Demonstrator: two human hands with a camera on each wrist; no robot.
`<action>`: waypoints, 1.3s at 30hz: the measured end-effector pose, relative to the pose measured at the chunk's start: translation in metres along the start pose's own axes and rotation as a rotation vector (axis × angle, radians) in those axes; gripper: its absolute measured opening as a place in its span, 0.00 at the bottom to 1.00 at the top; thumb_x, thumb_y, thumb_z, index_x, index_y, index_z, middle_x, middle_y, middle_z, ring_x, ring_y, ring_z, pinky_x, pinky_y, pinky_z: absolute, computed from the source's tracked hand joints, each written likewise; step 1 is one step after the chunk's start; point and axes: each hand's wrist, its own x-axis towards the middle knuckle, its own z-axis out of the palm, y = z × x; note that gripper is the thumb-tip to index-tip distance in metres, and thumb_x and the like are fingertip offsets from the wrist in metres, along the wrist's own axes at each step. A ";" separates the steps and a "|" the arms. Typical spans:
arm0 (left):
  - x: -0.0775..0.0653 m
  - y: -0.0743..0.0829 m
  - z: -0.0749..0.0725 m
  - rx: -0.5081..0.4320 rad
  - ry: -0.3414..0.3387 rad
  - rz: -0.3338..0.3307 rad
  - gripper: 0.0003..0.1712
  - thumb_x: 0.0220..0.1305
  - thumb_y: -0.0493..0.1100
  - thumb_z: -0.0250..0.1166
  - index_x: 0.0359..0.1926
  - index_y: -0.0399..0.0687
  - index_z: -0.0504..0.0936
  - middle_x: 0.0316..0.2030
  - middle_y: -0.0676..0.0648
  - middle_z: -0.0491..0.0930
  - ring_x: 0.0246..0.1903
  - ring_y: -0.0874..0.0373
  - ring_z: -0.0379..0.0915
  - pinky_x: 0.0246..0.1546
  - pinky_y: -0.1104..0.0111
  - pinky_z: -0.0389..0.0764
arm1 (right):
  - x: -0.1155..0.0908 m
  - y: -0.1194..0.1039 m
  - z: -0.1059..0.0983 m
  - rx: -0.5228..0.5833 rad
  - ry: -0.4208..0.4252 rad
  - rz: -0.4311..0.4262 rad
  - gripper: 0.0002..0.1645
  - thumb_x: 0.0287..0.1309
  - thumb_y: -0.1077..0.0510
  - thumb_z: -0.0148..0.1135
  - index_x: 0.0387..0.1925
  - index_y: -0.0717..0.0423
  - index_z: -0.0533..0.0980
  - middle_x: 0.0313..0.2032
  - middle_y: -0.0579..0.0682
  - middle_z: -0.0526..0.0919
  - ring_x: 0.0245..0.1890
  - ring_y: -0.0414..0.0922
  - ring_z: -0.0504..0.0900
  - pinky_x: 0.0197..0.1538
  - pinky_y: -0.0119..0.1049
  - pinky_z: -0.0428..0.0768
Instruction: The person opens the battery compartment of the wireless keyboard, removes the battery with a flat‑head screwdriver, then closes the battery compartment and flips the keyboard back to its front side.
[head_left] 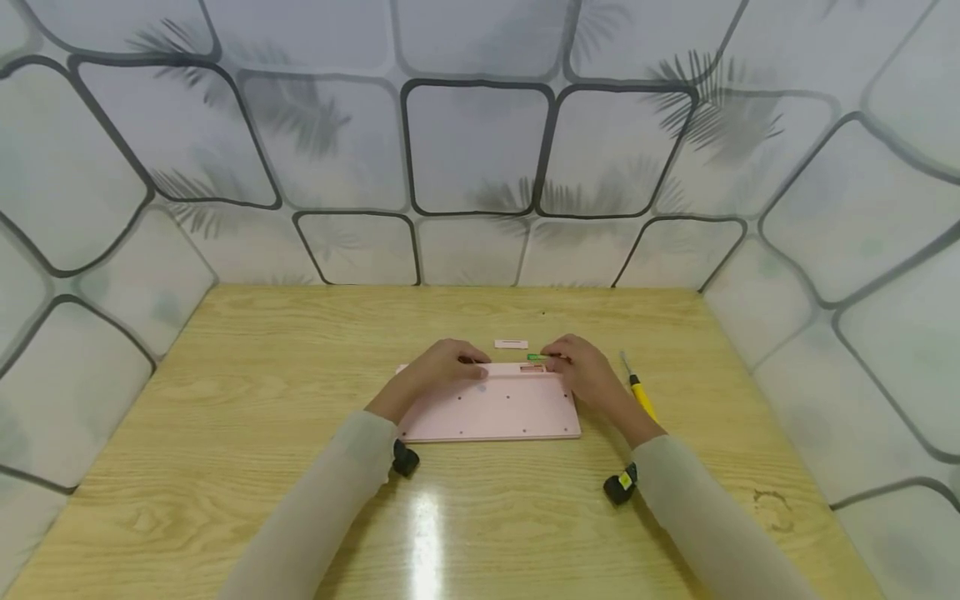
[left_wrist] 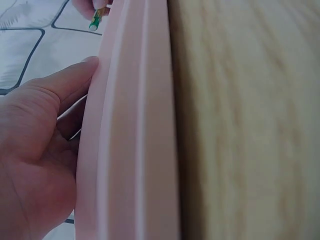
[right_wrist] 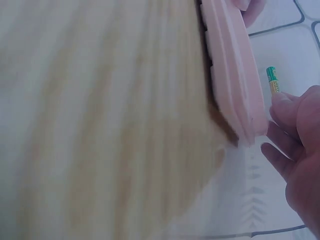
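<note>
A pink keyboard (head_left: 487, 415) lies face down on the table, its back dotted with small screw holes. Along its far edge is an uncovered battery compartment (head_left: 531, 368), with something reddish inside. My left hand (head_left: 442, 364) grips that far edge left of the compartment, thumb on the back and fingers behind. Over the right end of the edge, my right hand (head_left: 588, 375) pinches a green and yellow battery (right_wrist: 272, 80) between thumb and fingertips. The battery's green end points left, just above the compartment. In the left wrist view, the keyboard's edge hides some left fingertips.
Just beyond the keyboard lies a small pink battery cover (head_left: 511, 343). A screwdriver with a yellow and black handle (head_left: 641, 396) lies right of the right hand, partly behind the forearm. Patterned panels (head_left: 480, 150) enclose the wooden table (head_left: 300, 333) at back and sides.
</note>
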 end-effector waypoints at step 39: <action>-0.001 -0.005 0.000 -0.056 -0.005 0.008 0.16 0.69 0.49 0.67 0.56 0.57 0.86 0.55 0.51 0.83 0.58 0.54 0.77 0.59 0.56 0.77 | 0.046 0.049 0.002 -0.049 -0.071 0.142 0.13 0.72 0.60 0.58 0.50 0.61 0.83 0.48 0.59 0.83 0.53 0.57 0.78 0.59 0.54 0.75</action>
